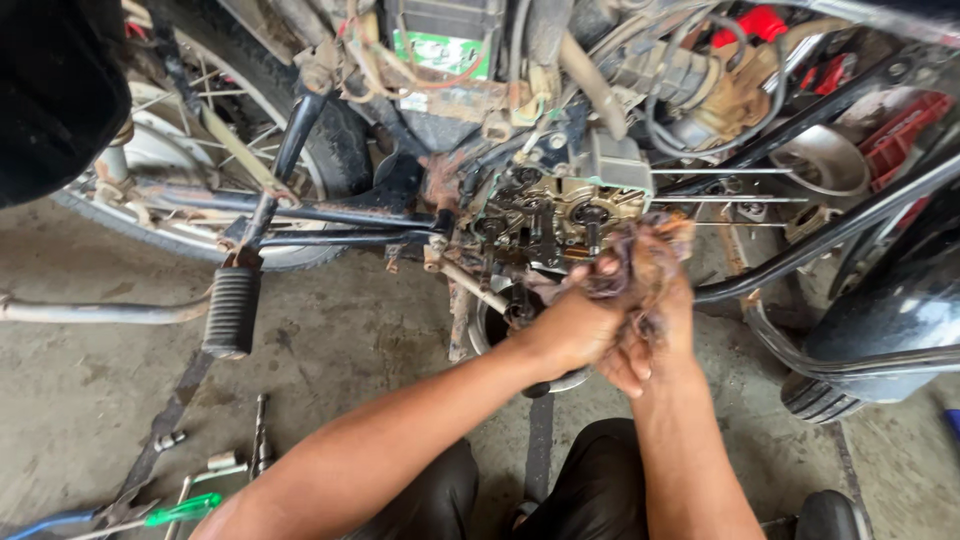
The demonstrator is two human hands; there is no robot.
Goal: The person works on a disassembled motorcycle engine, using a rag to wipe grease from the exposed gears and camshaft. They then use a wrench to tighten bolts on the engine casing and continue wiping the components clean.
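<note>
Both my hands are pressed together just below the opened engine (pixel 560 215) of a motorcycle, whose gears and shafts are exposed. Between them is a wad of dirty, frayed cloth (pixel 635 262). My left hand (pixel 570 325) grips the wad from the left, fingers curled into it. From the right, my right hand (pixel 655 325) closes around the same wad, and the cloth spills over its fingers. A round metal bowl (pixel 490 325) sits on the floor under the engine, partly hidden by my left hand.
A ribbed black footpeg (pixel 232 312) hangs at left beside the rear wheel (pixel 200 130). A green-handled screwdriver (pixel 180 510), sockets and rods lie on the concrete floor at lower left. Black frame tubes (pixel 830 235) and a fender (pixel 890 320) crowd the right. My knees (pixel 590 480) are below.
</note>
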